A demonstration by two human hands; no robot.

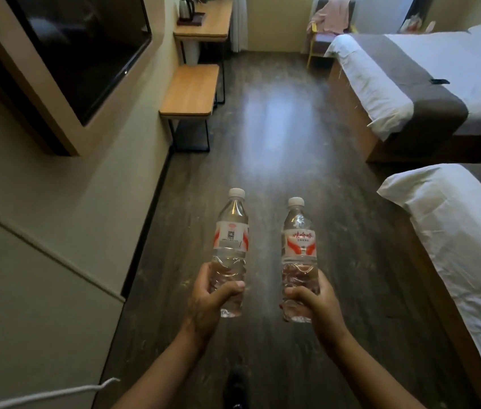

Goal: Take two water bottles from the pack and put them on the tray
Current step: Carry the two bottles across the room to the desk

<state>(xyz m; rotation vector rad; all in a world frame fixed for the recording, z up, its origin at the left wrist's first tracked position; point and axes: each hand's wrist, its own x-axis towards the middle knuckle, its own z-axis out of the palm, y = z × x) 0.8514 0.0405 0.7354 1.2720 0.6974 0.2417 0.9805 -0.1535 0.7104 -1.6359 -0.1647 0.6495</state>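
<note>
Two clear water bottles with white caps and red-and-white labels are held upright over the dark wood floor. My left hand (pixel 208 302) grips the lower part of the left bottle (pixel 231 236). My right hand (pixel 317 304) grips the lower part of the right bottle (pixel 299 242). The bottles stand side by side, a hand's width apart, not touching. A dark tray (pixel 196 19) with a kettle (pixel 186 7) on it lies on the far wooden desk (pixel 212 28) at the top left. No bottle pack is in view.
A low wooden bench (pixel 190 91) stands against the left wall below the desk. A wall-mounted TV (pixel 86 45) hangs on the left. Two beds with white linen, one near (pixel 457 240) and one far (pixel 428 81), line the right side. The open floor aisle (pixel 277 128) runs between them.
</note>
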